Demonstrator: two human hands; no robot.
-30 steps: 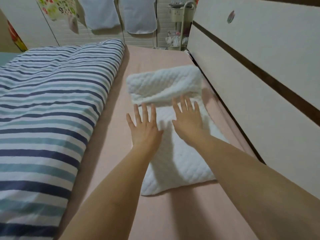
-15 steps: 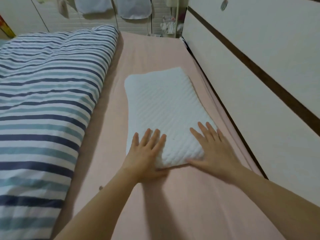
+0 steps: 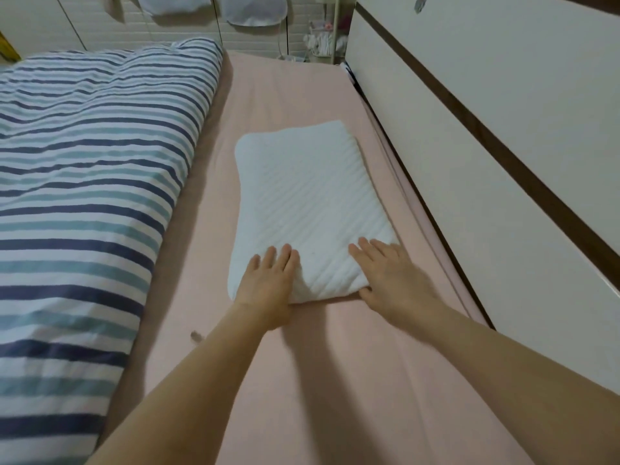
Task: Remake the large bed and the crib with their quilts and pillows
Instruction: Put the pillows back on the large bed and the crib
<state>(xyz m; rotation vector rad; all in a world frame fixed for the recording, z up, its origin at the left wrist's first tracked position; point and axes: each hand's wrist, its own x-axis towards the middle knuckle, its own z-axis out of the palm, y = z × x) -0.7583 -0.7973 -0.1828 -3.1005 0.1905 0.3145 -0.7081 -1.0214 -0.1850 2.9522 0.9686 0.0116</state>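
A white quilted pillow (image 3: 308,203) lies flat on the pink sheet of the large bed (image 3: 295,380), close to the headboard side. My left hand (image 3: 268,286) rests with straight fingers on the pillow's near left corner. At the near right corner, my right hand (image 3: 392,280) lies flat with its fingers on the pillow and its palm partly on the sheet. A quilt (image 3: 84,196) with navy, teal and white stripes covers the left part of the bed.
A white headboard (image 3: 503,162) with dark brown bands runs along the right side. Cloths (image 3: 248,10) hang on the far wall, and a small rack with items (image 3: 322,41) stands beyond the bed's far end.
The pillow, folded over a second ago, now lies flat. Both hands moved from its middle down to its near corners and have stayed there since half a second ago.
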